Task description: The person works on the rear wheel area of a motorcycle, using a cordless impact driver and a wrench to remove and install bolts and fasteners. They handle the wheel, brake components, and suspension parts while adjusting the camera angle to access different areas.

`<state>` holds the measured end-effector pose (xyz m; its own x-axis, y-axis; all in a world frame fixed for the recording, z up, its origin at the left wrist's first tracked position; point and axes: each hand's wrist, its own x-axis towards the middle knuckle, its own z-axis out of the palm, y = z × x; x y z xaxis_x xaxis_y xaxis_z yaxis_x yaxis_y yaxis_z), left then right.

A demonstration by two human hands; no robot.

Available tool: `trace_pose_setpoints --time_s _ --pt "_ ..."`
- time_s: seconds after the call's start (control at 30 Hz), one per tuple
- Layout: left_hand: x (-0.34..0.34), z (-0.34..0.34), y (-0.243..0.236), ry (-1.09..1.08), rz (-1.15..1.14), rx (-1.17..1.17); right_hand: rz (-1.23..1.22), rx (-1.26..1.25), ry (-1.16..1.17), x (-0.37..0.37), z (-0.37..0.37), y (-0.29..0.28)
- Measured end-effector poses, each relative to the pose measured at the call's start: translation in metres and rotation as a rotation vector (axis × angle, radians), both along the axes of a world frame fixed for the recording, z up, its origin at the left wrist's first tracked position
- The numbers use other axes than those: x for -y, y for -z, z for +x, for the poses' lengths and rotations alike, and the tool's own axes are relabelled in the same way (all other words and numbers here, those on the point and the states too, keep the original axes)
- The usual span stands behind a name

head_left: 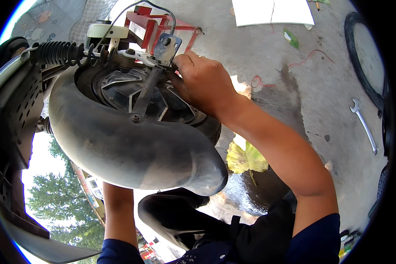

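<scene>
A wheel with a dark hub (127, 88) sits under a dusty black fender (132, 136) on a scooter-like vehicle. My right hand (202, 79) is at the axle end of the hub, its fingers curled in beside a metal bracket plate (168, 47). Whatever lies between those fingertips is hidden by the hand. A dark flat fender stay (147, 90) runs from the axle area to a screw on the fender. My left forearm (118, 207) goes up behind the fender, which covers the left hand completely.
A coil-spring shock absorber (59, 53) and a white reservoir (108, 31) adjoin the wheel. Beyond stands a red metal stand (145, 26). On the concrete lie a wrench (364, 125), a black tyre (356, 57), a white board (273, 11), red wire (312, 55) and a yellowed leaf (246, 158).
</scene>
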<state>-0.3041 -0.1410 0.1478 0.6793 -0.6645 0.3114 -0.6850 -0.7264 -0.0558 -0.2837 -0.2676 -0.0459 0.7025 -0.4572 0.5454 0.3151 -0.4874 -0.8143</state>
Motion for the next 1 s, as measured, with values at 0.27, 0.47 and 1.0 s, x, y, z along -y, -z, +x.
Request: trace_pose_setpoints --time_s 0.27,0.47,1.0 --pt "0.01 0.0 0.012 -0.029 0.018 0.019 -0.155 -0.048 0.112 -0.011 0.002 -0.004" --pt "-0.007 0.019 0.024 0.017 -0.024 0.08 -0.109 -0.036 0.119 -0.01 0.002 -0.001" --pt "-0.017 0.038 0.04 0.049 -0.047 0.066 -0.12 0.225 0.197 -0.011 0.007 0.014"
